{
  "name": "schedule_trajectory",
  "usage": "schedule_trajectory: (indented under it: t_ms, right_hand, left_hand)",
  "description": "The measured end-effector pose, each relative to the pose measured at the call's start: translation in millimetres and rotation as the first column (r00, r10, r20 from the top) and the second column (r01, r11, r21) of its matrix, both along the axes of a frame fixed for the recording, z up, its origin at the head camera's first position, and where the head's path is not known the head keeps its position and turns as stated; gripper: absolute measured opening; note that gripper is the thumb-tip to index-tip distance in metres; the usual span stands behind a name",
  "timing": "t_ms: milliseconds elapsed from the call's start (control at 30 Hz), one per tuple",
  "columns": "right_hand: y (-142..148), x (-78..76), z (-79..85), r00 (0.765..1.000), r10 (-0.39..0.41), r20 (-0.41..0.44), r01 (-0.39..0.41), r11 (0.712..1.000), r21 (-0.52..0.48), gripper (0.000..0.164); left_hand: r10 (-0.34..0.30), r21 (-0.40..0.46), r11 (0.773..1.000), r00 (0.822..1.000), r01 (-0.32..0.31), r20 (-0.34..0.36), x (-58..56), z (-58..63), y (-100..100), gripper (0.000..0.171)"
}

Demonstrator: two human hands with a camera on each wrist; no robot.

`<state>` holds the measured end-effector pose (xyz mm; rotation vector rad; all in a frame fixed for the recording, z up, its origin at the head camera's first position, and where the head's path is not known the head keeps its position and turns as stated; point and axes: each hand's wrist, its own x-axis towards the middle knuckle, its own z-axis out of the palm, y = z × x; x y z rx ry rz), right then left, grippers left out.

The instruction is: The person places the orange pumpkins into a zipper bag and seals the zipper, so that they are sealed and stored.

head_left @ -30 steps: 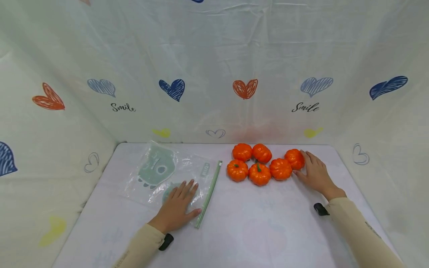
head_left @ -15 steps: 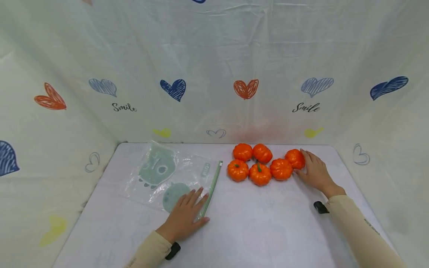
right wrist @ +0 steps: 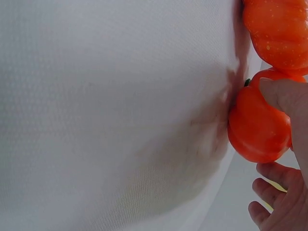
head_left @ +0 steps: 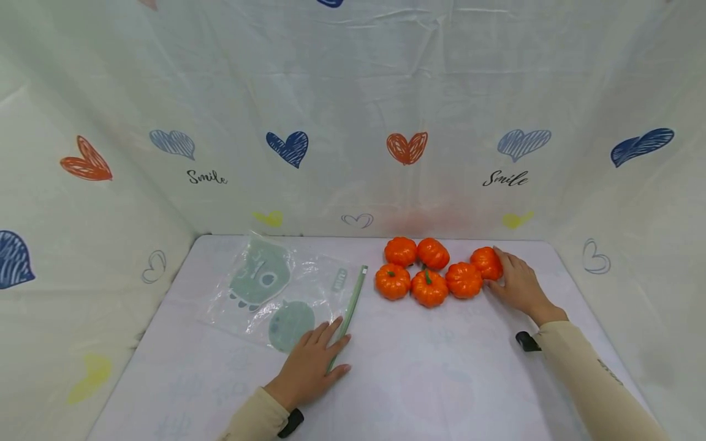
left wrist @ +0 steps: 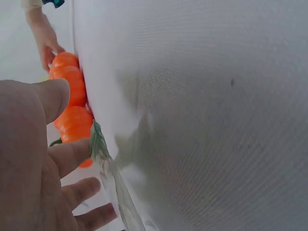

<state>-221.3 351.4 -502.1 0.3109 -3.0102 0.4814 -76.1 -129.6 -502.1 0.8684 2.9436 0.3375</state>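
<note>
A clear zip bag [head_left: 317, 282] with pale green cartoon prints lies flat on the left of the table. Its green zip strip [head_left: 355, 296] faces right. My left hand [head_left: 306, 373] is at the bag's near right corner, fingers spread over the strip; in the left wrist view a fingertip meets the bag's raised edge [left wrist: 113, 180]. On the right, several small orange pumpkins stand close together. My right hand [head_left: 520, 286] touches the rightmost pumpkin [head_left: 486, 263], thumb on its near side and loosely extended fingers along its far right side, as the right wrist view also shows.
The other pumpkins [head_left: 429, 288] sit in two short rows near the table's back edge. A white table [head_left: 419, 380] runs beneath everything. White sheeting [head_left: 353, 98] printed with hearts and "Smile" rises behind and at both sides.
My left hand has slid right and toward me, off the round print to the zip strip's near end. The right hand and pumpkins hold their places.
</note>
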Motion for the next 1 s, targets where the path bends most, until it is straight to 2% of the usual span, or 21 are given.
schedule_trajectory:
  t_ms: [133, 267, 467, 533, 700, 900, 1000]
  right_hand:
    - [-0.8, 0.1, 0.8, 1.0, 0.004, 0.008, -0.004, 1.0, 0.002, 0.084]
    - [-1.2, 0.0, 1.3, 1.0, 0.01, 0.007, -0.01, 1.0, 0.001, 0.085]
    - [-1.0, -0.3, 1.7, 0.999, 0.025, -0.024, -0.025, 1.0, -0.008, 0.084]
    - [-0.8, -0.5, 2.0, 0.999, 0.03, -0.03, -0.03, 0.999, -0.011, 0.084]
    - [-0.7, -1.8, 1.8, 1.0, 0.027, -0.017, -0.027, 0.999, -0.021, 0.083]
    - [-1.1, -2.6, 2.5, 1.0, 0.012, 0.007, -0.012, 1.0, -0.02, 0.084]
    - [-0.9, -2.1, 2.6, 1.0, 0.007, 0.005, -0.007, 1.0, -0.021, 0.084]
  left_hand:
    - [0.033, 0.036, 0.999, 0.999, -0.034, 0.025, 0.8, -0.8, 0.4, 0.054]
    - [0.065, 0.113, 0.991, 0.998, -0.067, 0.021, 1.1, -2.0, 1.3, 0.049]
    - [0.128, 0.255, 0.96, 0.99, -0.111, -0.051, 1.6, -3.4, 3.2, 0.033]
    - [0.151, 0.276, 0.953, 0.984, -0.121, -0.09, 1.1, -3.5, 3.9, 0.031]
    - [0.206, 0.247, 0.956, 0.963, -0.159, -0.175, -0.2, -5.9, 5.1, 0.038]
    - [0.276, 0.24, 0.945, 0.938, -0.223, -0.212, 0.9, -3.4, 7.9, 0.042]
    - [0.314, 0.242, 0.936, 0.919, -0.257, -0.239, 1.9, -1.6, 8.9, 0.048]
